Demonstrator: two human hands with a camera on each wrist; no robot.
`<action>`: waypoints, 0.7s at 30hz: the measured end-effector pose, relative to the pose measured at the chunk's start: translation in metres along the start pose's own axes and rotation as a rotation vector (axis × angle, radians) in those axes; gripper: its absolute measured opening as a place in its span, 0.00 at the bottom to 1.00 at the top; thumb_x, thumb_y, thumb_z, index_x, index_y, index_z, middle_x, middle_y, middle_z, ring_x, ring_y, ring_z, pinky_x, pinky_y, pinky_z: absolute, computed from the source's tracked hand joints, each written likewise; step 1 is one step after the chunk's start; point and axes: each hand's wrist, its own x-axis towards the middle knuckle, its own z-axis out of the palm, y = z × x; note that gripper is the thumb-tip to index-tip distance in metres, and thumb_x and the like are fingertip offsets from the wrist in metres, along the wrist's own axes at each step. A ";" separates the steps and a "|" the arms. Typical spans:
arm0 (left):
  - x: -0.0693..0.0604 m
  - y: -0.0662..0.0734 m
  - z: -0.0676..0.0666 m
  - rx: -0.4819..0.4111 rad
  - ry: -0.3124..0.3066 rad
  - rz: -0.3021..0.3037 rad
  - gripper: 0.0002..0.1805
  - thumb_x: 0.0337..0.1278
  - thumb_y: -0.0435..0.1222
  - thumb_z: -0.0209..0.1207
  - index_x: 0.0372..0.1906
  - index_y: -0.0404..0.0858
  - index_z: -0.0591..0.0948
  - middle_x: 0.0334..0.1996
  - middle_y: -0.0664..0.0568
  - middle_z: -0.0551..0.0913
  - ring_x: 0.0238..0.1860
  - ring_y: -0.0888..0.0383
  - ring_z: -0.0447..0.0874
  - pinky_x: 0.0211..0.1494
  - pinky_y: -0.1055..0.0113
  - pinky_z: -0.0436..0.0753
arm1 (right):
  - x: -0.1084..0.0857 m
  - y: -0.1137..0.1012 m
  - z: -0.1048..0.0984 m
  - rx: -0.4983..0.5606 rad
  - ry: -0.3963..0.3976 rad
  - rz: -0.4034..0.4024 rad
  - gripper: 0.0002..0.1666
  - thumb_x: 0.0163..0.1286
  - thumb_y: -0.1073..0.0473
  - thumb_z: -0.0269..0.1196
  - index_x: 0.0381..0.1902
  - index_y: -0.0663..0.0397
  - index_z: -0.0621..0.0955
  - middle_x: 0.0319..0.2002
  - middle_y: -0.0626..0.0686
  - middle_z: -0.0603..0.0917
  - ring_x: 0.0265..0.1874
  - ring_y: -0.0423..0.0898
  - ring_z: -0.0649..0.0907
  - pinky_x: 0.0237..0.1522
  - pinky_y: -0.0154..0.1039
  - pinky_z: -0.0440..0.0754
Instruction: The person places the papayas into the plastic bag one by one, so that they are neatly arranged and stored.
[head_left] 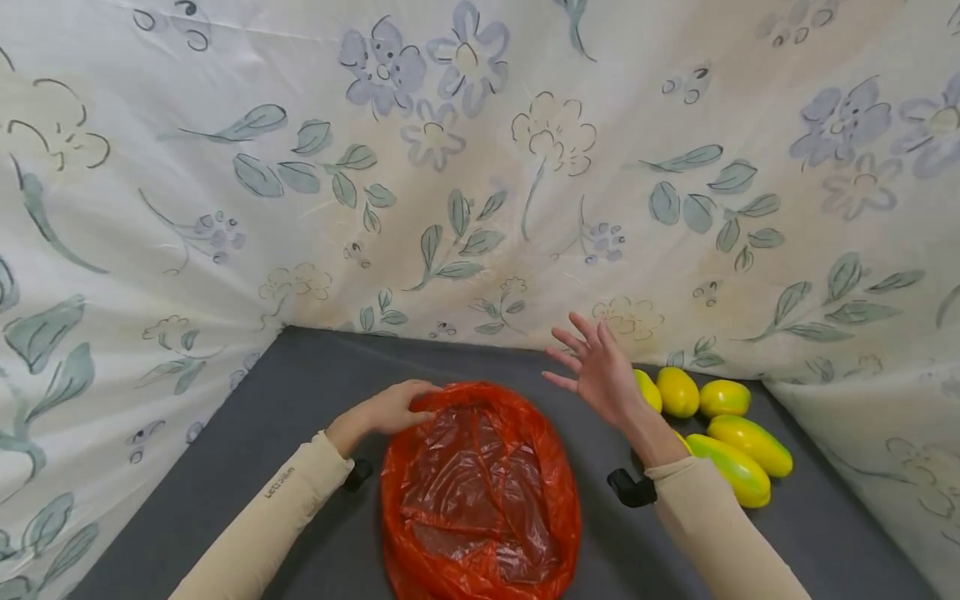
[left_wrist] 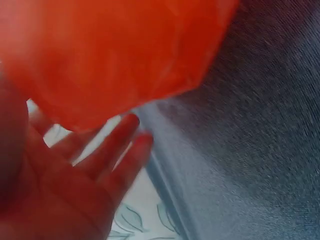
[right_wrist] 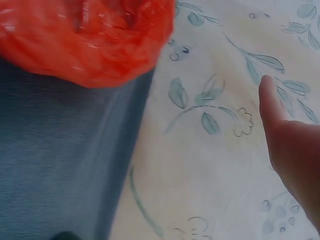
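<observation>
A red plastic bag stands on the dark grey table with its mouth spread wide and its rim folded outward. At the bag's upper left rim is my left hand, its fingers stretched out. In the left wrist view the fingers of the left hand lie against or just beside the red bag; contact is hard to tell. My right hand is raised to the right of the bag, fingers spread, holding nothing. Only part of that hand shows in the right wrist view, apart from the bag.
Right of the right hand lie several yellow fruits: rounded ones at the back and longer yellow-green ones nearer, partly hidden by the right forearm. A floral cloth hangs behind and along both sides of the table.
</observation>
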 end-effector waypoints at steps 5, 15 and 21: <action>0.001 -0.007 0.008 0.011 -0.028 0.013 0.23 0.62 0.28 0.57 0.62 0.35 0.74 0.65 0.33 0.63 0.65 0.35 0.60 0.62 0.42 0.65 | -0.018 0.016 -0.009 0.028 0.007 0.052 0.38 0.76 0.37 0.32 0.76 0.42 0.40 0.74 0.57 0.45 0.69 0.61 0.54 0.59 0.54 0.69; 0.002 -0.015 0.013 -0.077 -0.004 0.027 0.27 0.56 0.19 0.55 0.63 0.33 0.72 0.60 0.37 0.70 0.58 0.40 0.70 0.54 0.49 0.76 | -0.048 0.034 -0.028 0.124 -0.024 0.112 0.38 0.76 0.36 0.29 0.77 0.43 0.38 0.74 0.61 0.42 0.64 0.54 0.67 0.58 0.54 0.71; 0.005 -0.020 0.011 -0.146 -0.021 -0.034 0.31 0.53 0.17 0.53 0.65 0.34 0.70 0.58 0.37 0.73 0.33 0.54 0.79 0.32 0.64 0.82 | -0.061 0.040 -0.037 0.176 -0.024 0.157 0.39 0.75 0.36 0.29 0.77 0.44 0.39 0.74 0.60 0.45 0.66 0.57 0.64 0.60 0.55 0.68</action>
